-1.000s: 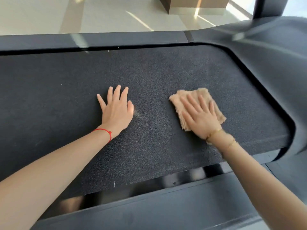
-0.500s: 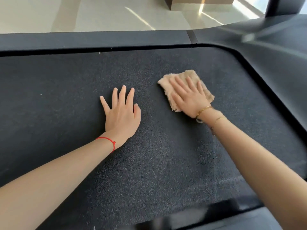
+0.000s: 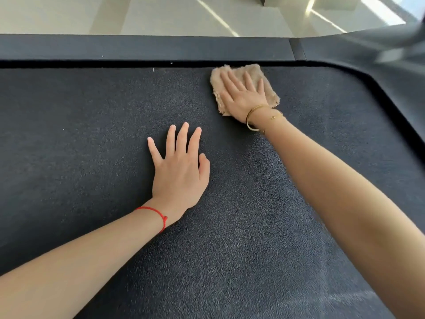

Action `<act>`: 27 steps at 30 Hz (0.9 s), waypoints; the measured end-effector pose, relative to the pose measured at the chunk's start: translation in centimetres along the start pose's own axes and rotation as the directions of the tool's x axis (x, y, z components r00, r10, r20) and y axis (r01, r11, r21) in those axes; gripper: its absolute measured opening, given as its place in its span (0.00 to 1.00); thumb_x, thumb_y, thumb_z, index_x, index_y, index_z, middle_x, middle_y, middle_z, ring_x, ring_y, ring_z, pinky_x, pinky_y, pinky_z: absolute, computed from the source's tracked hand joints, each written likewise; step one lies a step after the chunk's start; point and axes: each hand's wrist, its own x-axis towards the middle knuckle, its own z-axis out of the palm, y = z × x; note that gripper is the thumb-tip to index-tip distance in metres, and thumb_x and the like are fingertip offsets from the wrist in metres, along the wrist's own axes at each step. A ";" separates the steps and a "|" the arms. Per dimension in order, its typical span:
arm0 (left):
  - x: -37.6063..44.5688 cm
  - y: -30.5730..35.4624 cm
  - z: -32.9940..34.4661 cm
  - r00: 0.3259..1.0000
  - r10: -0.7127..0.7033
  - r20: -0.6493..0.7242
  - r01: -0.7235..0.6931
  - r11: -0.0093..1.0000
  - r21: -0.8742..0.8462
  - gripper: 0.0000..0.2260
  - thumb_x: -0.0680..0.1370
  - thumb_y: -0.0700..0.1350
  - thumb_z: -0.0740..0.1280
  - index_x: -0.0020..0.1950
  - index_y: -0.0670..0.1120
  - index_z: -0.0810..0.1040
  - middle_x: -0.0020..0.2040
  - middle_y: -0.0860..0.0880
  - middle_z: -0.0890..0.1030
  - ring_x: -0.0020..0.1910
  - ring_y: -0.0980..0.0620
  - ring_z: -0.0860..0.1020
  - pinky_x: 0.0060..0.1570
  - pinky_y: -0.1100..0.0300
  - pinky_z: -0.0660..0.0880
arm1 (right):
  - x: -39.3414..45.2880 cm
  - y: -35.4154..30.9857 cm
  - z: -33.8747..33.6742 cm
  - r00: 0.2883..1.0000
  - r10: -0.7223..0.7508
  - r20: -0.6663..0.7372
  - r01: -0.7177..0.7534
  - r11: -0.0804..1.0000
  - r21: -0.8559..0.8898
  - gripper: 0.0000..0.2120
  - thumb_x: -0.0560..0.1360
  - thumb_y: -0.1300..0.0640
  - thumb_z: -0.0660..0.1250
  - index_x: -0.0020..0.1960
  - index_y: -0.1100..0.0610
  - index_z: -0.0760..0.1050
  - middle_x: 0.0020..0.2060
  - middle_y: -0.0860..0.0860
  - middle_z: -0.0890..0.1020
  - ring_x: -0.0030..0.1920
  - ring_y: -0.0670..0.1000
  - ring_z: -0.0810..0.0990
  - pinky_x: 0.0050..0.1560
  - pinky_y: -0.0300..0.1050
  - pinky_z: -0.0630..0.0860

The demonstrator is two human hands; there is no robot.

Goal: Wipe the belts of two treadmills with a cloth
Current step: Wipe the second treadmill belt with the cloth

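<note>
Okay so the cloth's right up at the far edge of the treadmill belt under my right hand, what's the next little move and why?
Probably draw the right hand back toward you, dragging the cloth across the belt. The cloth's far edge already meets the dark gap by the side rail, so there is no belt left beyond it. The left hand lies flat on the belt and could stay as a brace.

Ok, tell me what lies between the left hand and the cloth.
Nothing but bare belt: the head view shows only dark textured surface between the left hand and the cloth under the right hand.
</note>
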 end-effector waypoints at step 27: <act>-0.8 0.4 -1.2 1.000 0.008 0.007 -0.007 0.992 -0.129 0.24 0.83 0.50 0.52 0.80 0.49 0.58 0.80 0.47 0.56 0.80 0.45 0.50 0.75 0.33 0.43 | -32.8 0.2 3.3 0.996 -0.084 0.001 0.084 0.996 -0.039 0.27 0.81 0.37 0.39 0.79 0.38 0.43 0.78 0.36 0.45 0.79 0.51 0.39 0.77 0.61 0.38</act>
